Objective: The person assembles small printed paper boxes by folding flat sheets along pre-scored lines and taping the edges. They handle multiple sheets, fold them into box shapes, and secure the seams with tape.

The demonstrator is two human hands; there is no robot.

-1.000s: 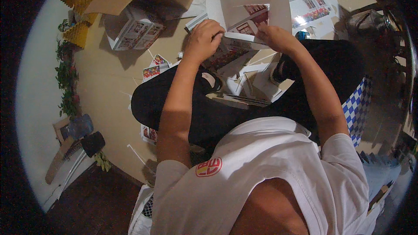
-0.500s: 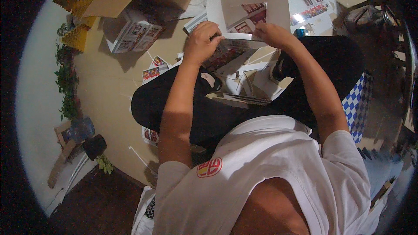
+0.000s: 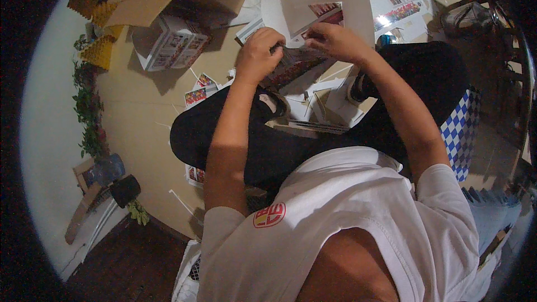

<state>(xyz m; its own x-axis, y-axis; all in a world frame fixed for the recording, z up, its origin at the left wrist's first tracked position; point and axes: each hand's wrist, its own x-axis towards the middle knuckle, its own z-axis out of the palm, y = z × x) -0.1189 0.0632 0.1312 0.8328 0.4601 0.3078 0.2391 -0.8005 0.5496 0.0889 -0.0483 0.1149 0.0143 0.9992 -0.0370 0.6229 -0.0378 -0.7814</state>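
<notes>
A white cardboard box stands open in front of my knees, its plain white inside showing. Through a cut-out in it, red printed pictures are visible. My left hand grips the box's near left corner, thumb and fingers curled in. My right hand is bent over the near edge, fingertips pinched together close to the middle of that edge. The box's near face, dark and printed, hangs below my hands. What lies right under the right fingertips is hidden.
A large open brown carton stands back left, with a printed white box beside it. Flat printed cardboard sheets lie back right. White cardboard scraps lie between my feet. A blue-and-white checked sheet is at right.
My right hand has moved left along the box's near edge, toward my left hand. The white strip along that edge now shows much less. My left hand stays in place.
</notes>
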